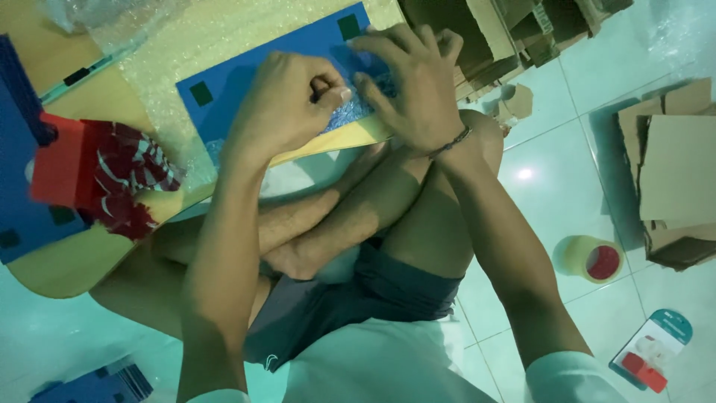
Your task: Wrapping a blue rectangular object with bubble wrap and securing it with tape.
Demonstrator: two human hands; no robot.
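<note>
I see a pale tiled floor (567,186) under the seated person, with a low wooden bench (89,261) ahead of the knees. On it lies a blue sheet (253,82) over bubble wrap (224,30). The left hand (287,104) is curled shut, pinching something small I cannot identify against the sheet. The right hand (410,82), fingers spread, presses the sheet just beside it. Right of the right hand sit cardboard pieces (671,172), a tape roll (593,259) and 1 tape dispenser (649,358).
</note>
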